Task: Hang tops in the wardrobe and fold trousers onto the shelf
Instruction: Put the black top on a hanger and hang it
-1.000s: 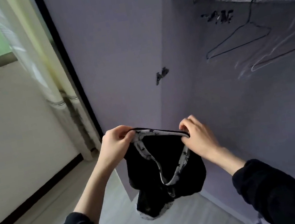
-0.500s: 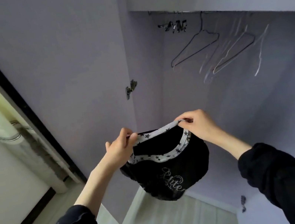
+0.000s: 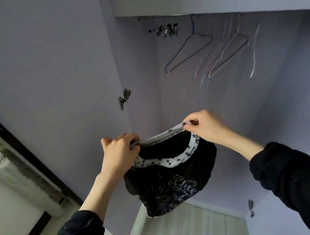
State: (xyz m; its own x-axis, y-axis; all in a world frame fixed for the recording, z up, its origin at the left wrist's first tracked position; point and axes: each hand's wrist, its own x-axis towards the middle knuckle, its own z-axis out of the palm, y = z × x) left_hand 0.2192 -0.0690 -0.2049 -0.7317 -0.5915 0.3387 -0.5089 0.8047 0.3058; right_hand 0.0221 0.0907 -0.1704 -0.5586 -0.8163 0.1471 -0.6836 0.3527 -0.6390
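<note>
Black top [image 3: 172,178] with a star-print neckband hangs in mid-air before the open wardrobe [image 3: 230,104]; I see my left hand [image 3: 120,154] and right hand [image 3: 205,127] each pinching that neckband, stretched between them, below wire hangers [image 3: 207,53] on the rail.
</note>
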